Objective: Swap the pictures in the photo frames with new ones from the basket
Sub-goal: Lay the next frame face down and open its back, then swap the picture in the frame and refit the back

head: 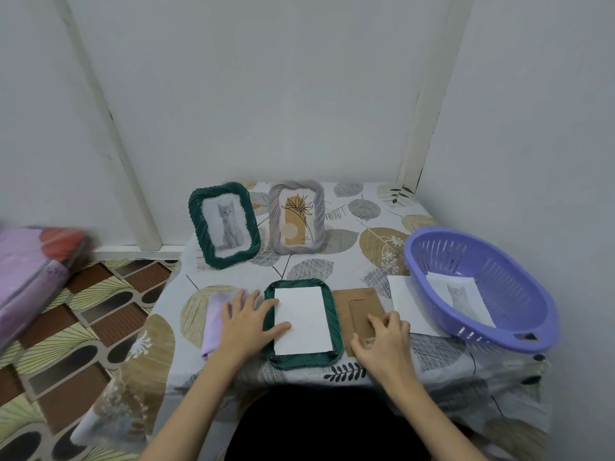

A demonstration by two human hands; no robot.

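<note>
Pressing flat with straight, spread fingers, left hand (249, 322) lay across the left rim of a green frame (333, 331) turned face down near the table's front edge, fingertips on the white sheet (303, 319) set into its back, nothing gripped. Curled loosely just to the right, right hand (382, 337) had fingertips at the near edge of a brown backing board (357, 302) with its stand flap, flat beside the frame; whether it pinched the board or only touched it could not be told. Tucked partly under the left hand, a folded lilac cloth (214, 322) lay on the left. Lay further right: a white paper (404, 302), its right edge running under a purple basket (519, 294). Held inside the basket: a print of a grey kitten (461, 299), leaning on the slotted wall. Stood upright at the back, close together: a second green frame (223, 224) with a grey kitten picture on the left, and a grey frame (297, 217) with a tan plant drawing on the right. Covered all over: the table, by a leaf-patterned tablecloth (366, 247). Blurred at the far left, above a patterned floor (83, 314): a pink and purple bundle (30, 271).
</note>
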